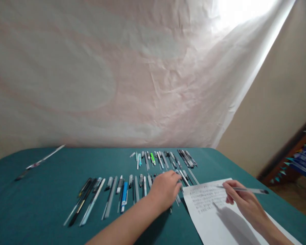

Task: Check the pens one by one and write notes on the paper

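Note:
In my right hand (241,197) is a clear-barrelled pen (252,190), pinched near its tip. It slants over a white sheet of paper (209,223) covered at the top with lines of dark handwriting (206,199). Beside the sheet's left edge, my left hand (165,189) reaches over the near row of pens with its fingers curled down. What those fingers hold, if anything, is hidden. A white pen (184,178) lies just beyond the fingertips. Left of my forearm is a blue pen (124,196) among several clear and grey pen parts.
More pens, including a bright green one (152,159), form a far row on the green tablecloth (40,211). Black pens (83,204) lie at the near row's left end. A long thin stick-like item (44,159) rests far left. A pale cloth (132,68) hangs behind.

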`<action>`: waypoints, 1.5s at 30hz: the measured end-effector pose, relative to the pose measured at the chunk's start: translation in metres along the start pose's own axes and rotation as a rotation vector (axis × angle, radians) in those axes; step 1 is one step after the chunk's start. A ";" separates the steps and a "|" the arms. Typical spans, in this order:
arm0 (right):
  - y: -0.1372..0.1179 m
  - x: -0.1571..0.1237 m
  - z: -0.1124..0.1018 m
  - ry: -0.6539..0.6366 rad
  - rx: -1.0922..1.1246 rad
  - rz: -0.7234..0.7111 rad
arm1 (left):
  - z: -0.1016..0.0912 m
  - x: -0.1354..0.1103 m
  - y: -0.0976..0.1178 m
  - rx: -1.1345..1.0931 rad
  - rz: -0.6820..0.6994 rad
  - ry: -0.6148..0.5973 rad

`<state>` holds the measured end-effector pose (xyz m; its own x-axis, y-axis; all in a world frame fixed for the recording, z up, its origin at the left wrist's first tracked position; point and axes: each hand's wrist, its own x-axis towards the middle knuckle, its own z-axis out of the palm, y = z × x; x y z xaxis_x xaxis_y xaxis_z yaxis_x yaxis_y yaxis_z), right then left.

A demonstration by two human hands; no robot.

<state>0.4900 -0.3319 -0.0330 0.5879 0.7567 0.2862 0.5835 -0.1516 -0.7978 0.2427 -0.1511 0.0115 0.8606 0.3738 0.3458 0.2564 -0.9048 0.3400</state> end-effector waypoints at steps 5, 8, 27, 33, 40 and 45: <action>-0.039 0.015 0.033 -0.119 0.071 -0.043 | -0.032 0.025 -0.091 0.182 -0.309 -0.015; -0.072 0.024 0.057 -0.219 0.151 -0.096 | -0.043 0.027 -0.137 0.267 -0.455 -0.039; -0.143 0.036 0.103 -0.302 0.157 -0.410 | -0.045 0.017 -0.169 -0.349 -0.612 0.184; -0.145 0.019 0.117 -0.200 0.052 -0.629 | -0.022 0.002 -0.091 -1.047 -0.620 0.257; -0.135 0.002 0.126 -0.133 -0.040 -0.875 | -0.023 -0.008 -0.060 -1.546 -0.722 0.386; -0.134 0.006 0.131 -0.169 -0.029 -0.837 | -0.027 -0.010 -0.054 -1.690 -0.732 0.393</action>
<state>0.3423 -0.2241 0.0062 -0.1335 0.7106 0.6908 0.8038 0.4854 -0.3439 0.2086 -0.1005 0.0130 0.5971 0.7825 -0.1765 -0.3793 0.4693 0.7974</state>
